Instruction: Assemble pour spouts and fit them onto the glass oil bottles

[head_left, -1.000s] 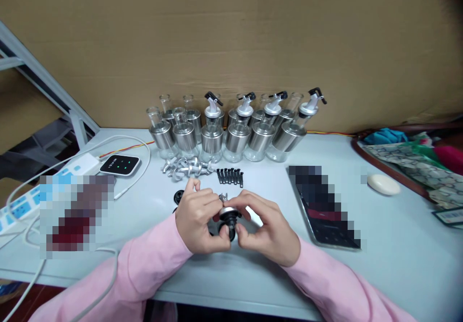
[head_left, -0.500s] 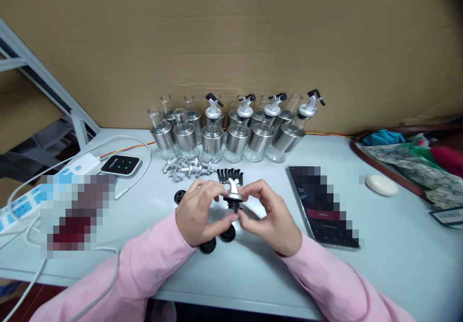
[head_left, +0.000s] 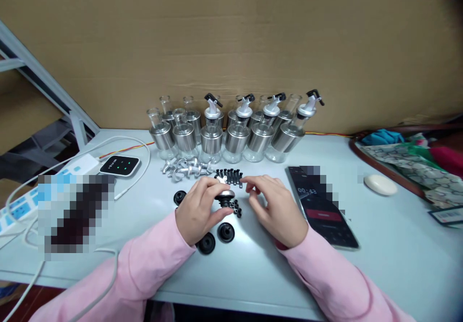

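My left hand (head_left: 200,208) is closed around a bottle pourer (head_left: 225,195), its silver top up and its black ribbed stopper down. My right hand (head_left: 277,206) holds nothing, thumb and fingers apart. Its index fingertip is close to the right end of a row of small black levers (head_left: 229,175); whether it touches one I cannot tell. Small black caps (head_left: 237,208) lie between the hands. Round black stoppers (head_left: 226,233) rest nearer the table's front, another black stopper (head_left: 180,197) beside my left hand. Silver spouts (head_left: 188,168) lie in a heap behind it.
Glass bottles with steel sleeves (head_left: 211,140) stand at the back, several front ones topped with pourers (head_left: 271,108). To the right lie a phone (head_left: 321,211) and a white oval object (head_left: 381,185). A power strip (head_left: 21,206), a small black-and-white device (head_left: 120,165) and cables are on the left.
My right hand has let go of the pourer and moved right, its fingers opening by the black levers. My left hand keeps the pourer, now slightly further left.
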Action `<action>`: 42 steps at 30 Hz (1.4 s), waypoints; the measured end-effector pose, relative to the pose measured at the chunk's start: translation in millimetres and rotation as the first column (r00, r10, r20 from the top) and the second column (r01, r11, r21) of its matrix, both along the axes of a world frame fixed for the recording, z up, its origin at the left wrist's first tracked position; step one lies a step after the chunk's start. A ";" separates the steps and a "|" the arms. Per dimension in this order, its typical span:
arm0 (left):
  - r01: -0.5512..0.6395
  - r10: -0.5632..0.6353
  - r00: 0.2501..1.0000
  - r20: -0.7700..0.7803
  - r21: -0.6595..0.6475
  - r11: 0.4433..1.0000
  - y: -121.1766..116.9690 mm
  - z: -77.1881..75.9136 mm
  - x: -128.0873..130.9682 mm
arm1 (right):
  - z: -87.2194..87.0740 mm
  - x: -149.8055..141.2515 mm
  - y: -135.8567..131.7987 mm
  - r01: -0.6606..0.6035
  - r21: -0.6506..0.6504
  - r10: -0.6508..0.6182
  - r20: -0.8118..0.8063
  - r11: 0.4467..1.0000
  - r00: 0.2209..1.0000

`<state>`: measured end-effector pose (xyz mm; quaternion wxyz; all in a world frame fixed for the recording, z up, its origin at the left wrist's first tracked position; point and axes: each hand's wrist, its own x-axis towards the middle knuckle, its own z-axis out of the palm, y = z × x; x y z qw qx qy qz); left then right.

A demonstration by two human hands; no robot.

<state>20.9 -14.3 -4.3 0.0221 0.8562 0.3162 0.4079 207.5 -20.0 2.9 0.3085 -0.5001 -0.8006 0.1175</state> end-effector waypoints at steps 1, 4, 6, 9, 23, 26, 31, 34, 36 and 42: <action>-0.008 0.008 1.000 0.000 0.012 1.000 0.0 0.1 -0.1 | -0.4 1.4 1.8 0.031 0.002 -0.032 0.052 1.000 0.998; -0.028 0.029 0.998 -0.050 0.029 0.999 0.0 -0.5 -0.6 | -3.6 2.7 4.3 0.073 -0.024 -0.067 0.193 0.997 0.979; -0.036 0.039 0.996 -0.081 0.040 0.999 0.4 -1.2 -0.8 | -6.5 2.1 4.3 0.084 -0.057 -0.066 0.266 0.995 0.962; -0.047 0.055 0.994 -0.096 0.081 0.996 0.9 -1.0 -0.9 | -9.2 1.8 4.2 0.087 -0.098 -0.052 0.314 0.991 0.948; 0.070 -0.058 0.993 -0.104 0.114 0.991 -3.3 6.4 2.8 | -8.7 4.6 7.0 0.266 -0.148 -0.200 0.354 0.953 0.914; 0.087 -0.087 0.996 -0.008 0.033 0.996 -4.3 4.9 2.8 | -6.6 4.5 5.5 0.292 -0.214 -0.190 0.397 0.932 0.898; 0.064 -0.066 0.994 0.082 0.024 0.998 -4.5 1.7 3.3 | -4.7 5.0 4.2 0.331 -0.236 -0.224 0.387 0.913 0.894; 0.034 -0.033 0.999 0.035 -0.015 0.999 -5.3 0.9 3.3 | -3.3 4.7 4.0 0.285 -0.225 -0.244 0.194 0.932 0.950; 0.037 -0.036 0.999 0.024 -0.045 0.998 -6.1 0.5 3.1 | -1.2 3.3 3.1 0.186 -0.233 -0.211 -0.088 0.955 0.973; 0.048 -0.046 0.998 0.033 -0.062 0.997 -5.8 -1.4 2.8 | 2.6 -5.2 -1.8 -0.185 -0.310 -0.105 -0.723 0.933 0.683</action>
